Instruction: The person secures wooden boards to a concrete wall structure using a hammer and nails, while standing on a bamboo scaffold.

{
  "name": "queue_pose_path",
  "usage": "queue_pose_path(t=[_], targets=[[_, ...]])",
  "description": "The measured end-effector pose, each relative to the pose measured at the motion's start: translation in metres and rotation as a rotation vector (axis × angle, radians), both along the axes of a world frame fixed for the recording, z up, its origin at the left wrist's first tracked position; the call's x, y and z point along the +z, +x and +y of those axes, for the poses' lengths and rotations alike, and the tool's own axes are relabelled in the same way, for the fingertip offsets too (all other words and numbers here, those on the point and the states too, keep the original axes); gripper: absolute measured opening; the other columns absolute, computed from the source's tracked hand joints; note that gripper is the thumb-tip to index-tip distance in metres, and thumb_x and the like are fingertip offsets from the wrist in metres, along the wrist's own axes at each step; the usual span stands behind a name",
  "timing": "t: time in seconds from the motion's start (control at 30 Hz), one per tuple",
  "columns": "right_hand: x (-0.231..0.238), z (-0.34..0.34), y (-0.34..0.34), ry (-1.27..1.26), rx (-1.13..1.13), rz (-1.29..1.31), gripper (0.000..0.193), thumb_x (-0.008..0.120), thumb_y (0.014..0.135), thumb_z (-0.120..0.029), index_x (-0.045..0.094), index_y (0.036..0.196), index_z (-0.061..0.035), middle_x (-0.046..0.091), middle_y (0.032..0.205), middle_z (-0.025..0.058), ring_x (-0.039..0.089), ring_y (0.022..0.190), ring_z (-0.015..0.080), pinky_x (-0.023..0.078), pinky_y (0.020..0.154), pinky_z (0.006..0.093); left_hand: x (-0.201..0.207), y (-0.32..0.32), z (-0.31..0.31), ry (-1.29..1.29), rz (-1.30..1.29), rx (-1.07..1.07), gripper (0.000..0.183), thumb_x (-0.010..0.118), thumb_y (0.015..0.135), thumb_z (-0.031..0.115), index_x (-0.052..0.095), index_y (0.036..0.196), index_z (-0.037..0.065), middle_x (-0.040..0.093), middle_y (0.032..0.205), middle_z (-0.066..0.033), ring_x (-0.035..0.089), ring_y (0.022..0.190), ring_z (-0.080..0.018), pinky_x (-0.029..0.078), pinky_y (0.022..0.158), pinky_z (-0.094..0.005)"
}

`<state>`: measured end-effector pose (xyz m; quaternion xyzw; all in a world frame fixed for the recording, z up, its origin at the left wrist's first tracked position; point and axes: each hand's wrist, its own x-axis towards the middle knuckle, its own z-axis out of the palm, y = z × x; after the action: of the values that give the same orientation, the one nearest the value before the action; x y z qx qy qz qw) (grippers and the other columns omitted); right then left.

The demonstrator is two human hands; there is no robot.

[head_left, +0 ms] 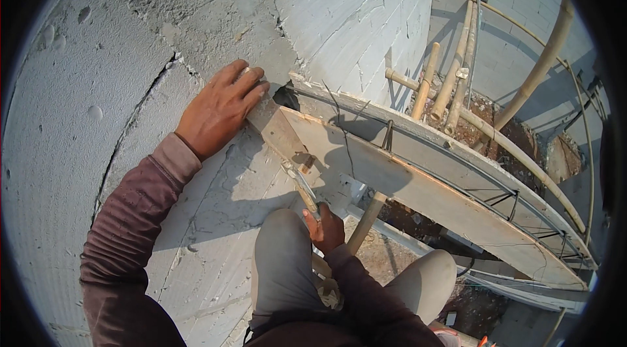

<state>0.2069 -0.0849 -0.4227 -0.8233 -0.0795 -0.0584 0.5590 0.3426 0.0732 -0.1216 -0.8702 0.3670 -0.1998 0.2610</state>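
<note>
My left hand (221,110) lies on the pale block wall (78,131), its fingers stretched out and slightly bent beside the upper end of a short formwork board (279,130). The thumb is hidden. My right hand (325,229) is closed around a slim hammer-like tool (302,187) with a pale shaft; the exact kind of its head is unclear. The tool's upper end is near the short board and a small brown wooden piece (307,163). From there a long formwork panel (398,174) runs down to the right.
Steel reinforcement (499,190) lies between the long panel and an outer board (450,144). Bamboo poles (450,73) stand at the upper right above rubble-strewn ground. A wooden prop (367,221) rises under the panel. My knees (282,262) are close below. A loose wire (343,125) sticks up.
</note>
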Motion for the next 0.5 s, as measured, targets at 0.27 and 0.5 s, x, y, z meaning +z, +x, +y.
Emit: queue_pose_path(t=[0.27, 0.5], targets=[[0.003, -0.018, 0.022, 0.273, -0.13, -0.349, 0.04, 0.066, 0.092, -0.034, 0.053, 0.102, 0.0021, 0.064, 0.075, 0.0249, 0.064, 0.069, 0.0442, 0.05, 0.062, 0.0492, 0.002, 0.001, -0.016, -0.029, -0.029, -0.039, 0.061, 0.074, 0.068, 0.002, 0.055, 0.126, 0.007, 0.05, 0.131, -0.0084, 0.044, 0.129, -0.0307, 0.045, 0.108, -0.0367], [0.046, -0.035, 0.011, -0.071, -0.045, -0.22, 0.035, 0.063, 0.095, -0.029, 0.054, 0.108, 0.0033, 0.063, 0.077, 0.0241, 0.065, 0.071, 0.0409, 0.051, 0.063, 0.0455, -0.004, -0.005, 0.0, -0.03, -0.014, 0.023, 0.059, 0.072, 0.07, 0.001, 0.056, 0.126, 0.007, 0.051, 0.131, -0.0085, 0.044, 0.129, -0.0307, 0.044, 0.108, -0.0374]])
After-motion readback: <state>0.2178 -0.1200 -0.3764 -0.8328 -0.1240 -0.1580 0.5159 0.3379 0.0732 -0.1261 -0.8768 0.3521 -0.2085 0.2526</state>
